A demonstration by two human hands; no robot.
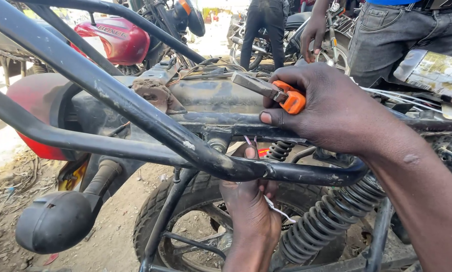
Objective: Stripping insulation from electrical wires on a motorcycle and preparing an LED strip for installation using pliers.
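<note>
Gripping orange-handled pliers [271, 90] in our closed right hand [331, 108] above the motorcycle frame [185, 143], we pinch thin wires [250, 141] upward with our left hand [251, 216] beneath the rail; holding them taut should steady them.

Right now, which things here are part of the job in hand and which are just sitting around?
In use: orange-handled pliers in right hand; thin white wire in left hand; black tubular rear rack.
Sitting around: red motorcycle fuel tank; black coil shock spring.
</note>
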